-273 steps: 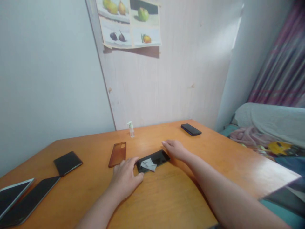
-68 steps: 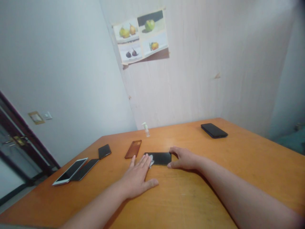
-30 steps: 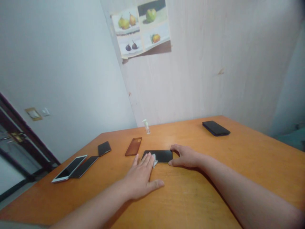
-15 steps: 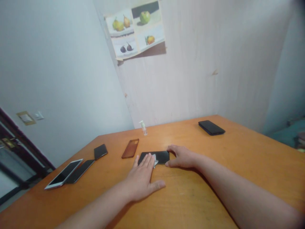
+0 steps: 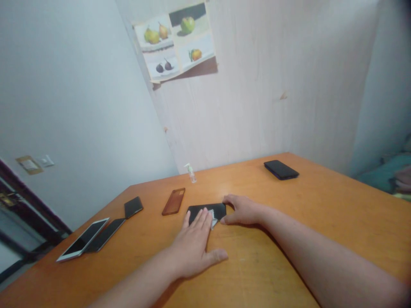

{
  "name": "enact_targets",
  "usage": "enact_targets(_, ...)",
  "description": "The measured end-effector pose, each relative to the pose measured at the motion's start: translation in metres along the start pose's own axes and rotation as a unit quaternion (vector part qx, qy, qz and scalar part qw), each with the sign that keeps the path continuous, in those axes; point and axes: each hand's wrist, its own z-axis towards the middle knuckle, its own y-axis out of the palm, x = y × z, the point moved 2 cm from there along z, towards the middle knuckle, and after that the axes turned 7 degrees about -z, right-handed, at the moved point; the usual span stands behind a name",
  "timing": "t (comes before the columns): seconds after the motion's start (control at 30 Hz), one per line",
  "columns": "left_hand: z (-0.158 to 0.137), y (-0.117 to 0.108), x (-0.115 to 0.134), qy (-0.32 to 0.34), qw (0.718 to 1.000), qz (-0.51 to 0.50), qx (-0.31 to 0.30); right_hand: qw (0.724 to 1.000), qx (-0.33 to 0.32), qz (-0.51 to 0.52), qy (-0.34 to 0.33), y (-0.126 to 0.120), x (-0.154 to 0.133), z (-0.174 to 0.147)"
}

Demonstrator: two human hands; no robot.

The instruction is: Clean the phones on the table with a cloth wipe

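Black phone (image 5: pixel 219 209) flat; long axis left-right; right fingers (image 5: pixel 234 199) grip right end

1 brown case (image 5: pixel 174 201). Left of the case: 1 white-framed slab (image 5: pixel 84 240), 2 dark slabs (image 5: pixel 133 207) (image 5: pixel 107 235). Right of it: 1 left hand (image 5: pixel 192 248), 1 right hand (image 5: pixel 243 210), 1 black phone (image 5: pixel 218 208), 1 cloth (image 5: pixel 213 219), 1 thick black slab (image 5: pixel 281 170). Behind it: 1 pump bottle (image 5: pixel 192 175). Above it: 1 poster (image 5: pixel 175 42) with 4 fruit pictures (image 5: pixel 188 25).
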Motion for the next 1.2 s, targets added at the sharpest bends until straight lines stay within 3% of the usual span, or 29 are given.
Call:
enact_targets(0.07, 0.001, -0.001, 0.000, 0.001, 1.000, -0.001, -0.004, 1.000, 0.000, -0.002, -0.002, 0.000, 0.000, 0.000)
enact_targets(0.3, 0.046, -0.005, -0.001, -0.041, 0.999, -0.023, 0.018, 1.000, 0.000, -0.005, 0.001, 0.001, -0.001, 0.001)
enact_targets(0.57, 0.010, -0.001, 0.007, 0.022, 1.000, -0.006, 0.000, 1.000, 0.003, -0.008, -0.009, -0.002, -0.002, -0.001)
enact_targets(0.83, 0.055, -0.003, 0.008, 0.002, 1.000, -0.014, 0.003, 1.000, -0.001, 0.010, -0.027, -0.001, -0.002, -0.001)
enact_targets(1.1, 0.017, -0.004, 0.011, 0.045, 0.999, -0.022, -0.011, 1.000, -0.001, -0.010, -0.010, -0.001, -0.003, 0.000)
enact_targets(1.2, 0.024, -0.005, 0.014, 0.043, 0.998, -0.034, -0.017, 1.000, 0.002, 0.001, -0.018, -0.001, -0.002, 0.001)
